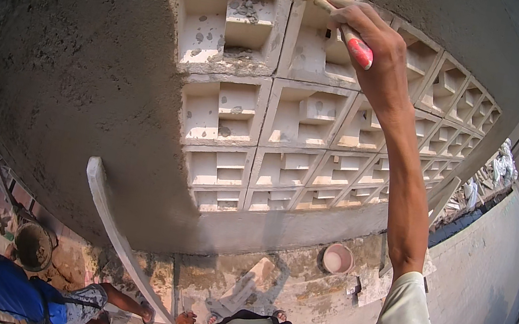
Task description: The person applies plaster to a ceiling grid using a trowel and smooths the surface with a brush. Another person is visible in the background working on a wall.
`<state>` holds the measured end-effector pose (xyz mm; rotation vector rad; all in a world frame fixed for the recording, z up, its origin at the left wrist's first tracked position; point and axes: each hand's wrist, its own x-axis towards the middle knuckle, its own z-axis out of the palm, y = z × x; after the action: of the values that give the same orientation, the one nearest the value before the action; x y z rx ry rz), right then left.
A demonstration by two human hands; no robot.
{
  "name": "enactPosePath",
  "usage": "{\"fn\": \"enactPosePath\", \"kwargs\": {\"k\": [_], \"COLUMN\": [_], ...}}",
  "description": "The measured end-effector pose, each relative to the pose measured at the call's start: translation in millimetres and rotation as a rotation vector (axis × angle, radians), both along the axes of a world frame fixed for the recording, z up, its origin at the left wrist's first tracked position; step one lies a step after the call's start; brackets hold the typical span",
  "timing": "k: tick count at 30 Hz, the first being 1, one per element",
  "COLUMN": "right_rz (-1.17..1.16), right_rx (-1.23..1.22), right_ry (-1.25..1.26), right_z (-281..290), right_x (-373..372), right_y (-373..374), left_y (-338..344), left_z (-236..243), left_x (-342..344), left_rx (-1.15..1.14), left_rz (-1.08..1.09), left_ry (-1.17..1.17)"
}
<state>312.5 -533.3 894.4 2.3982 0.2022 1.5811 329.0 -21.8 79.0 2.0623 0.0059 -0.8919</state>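
My right hand (372, 33) is raised to the top of the wall and grips a paintbrush (360, 50) with a red-ended handle. The brush's bristles touch the upper rim of a pale decorative ventilation block (289, 63). Several such blocks form a grid set into grey, rendered wall (98, 50); grey mortar spots and crumbs lie on some of them. Low down by my body, my left hand (184, 322) is closed, and what it holds is too small to make out. Just left of it, a long pale wooden straightedge (113, 223) rises against the wall.
At the left, a person in a blue shirt (9, 281) has an arm raised along the wall. A dark bucket (33, 247) stands near them. A pinkish basin (338, 259) sits at the wall's foot. A pale paved lane (480, 291) and a rubble heap (490, 175) lie right.
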Motion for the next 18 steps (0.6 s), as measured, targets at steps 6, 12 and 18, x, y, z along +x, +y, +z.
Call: {"fn": "enactPosePath", "kwargs": {"k": [6,12,18], "right_rz": [0.128,-0.307,0.243], "right_rx": [0.243,0.105,0.187], "right_ry": [-0.057,-0.181,-0.046], "right_z": [12,7,-13], "right_x": [-57,-96,-8], "right_y": [-75,-92,-29], "left_y": [-16,-2,-11], "left_z": [8,1,8], "left_x": [-9,-20,-2], "left_rx": [-0.138,-0.135,-0.061], "left_rz": [0.046,0.053,0.007], "left_ry": [-0.050,0.065,0.048]}}
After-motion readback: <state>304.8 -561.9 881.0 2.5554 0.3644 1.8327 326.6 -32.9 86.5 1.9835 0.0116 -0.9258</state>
